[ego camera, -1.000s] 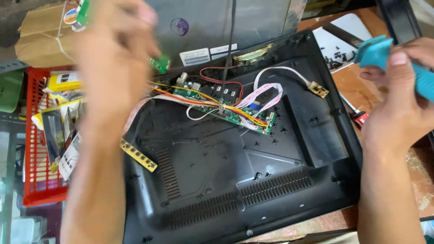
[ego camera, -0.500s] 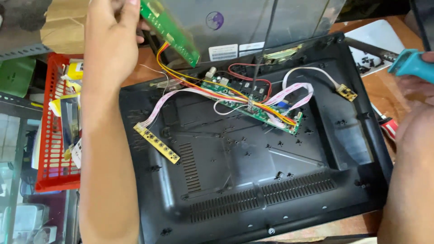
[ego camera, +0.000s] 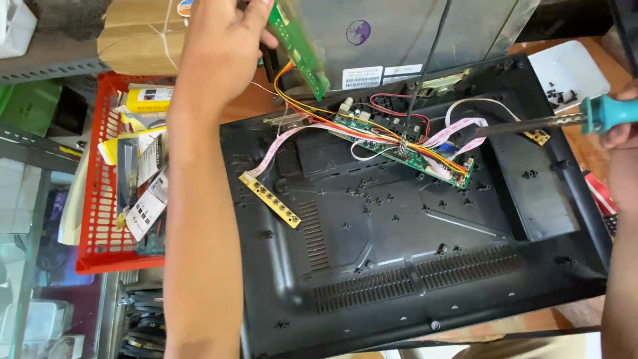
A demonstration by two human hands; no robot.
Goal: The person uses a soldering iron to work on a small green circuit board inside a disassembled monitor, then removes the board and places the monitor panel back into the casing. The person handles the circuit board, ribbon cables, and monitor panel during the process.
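Green circuit board [ego camera: 299, 41] pinched tight in left hand [ego camera: 222, 40] grip, raised over black monitor shell [ego camera: 412, 266], wires attached. Right hand [ego camera: 621, 126] grip wrapped round teal-handled screwdriver [ego camera: 565, 119].

Narrow green circuit board [ego camera: 299, 46] lifted, tilted, wires attached.

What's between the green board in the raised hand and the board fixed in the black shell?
A bundle of coloured wires runs from the held board to the mounted board, in the head view.
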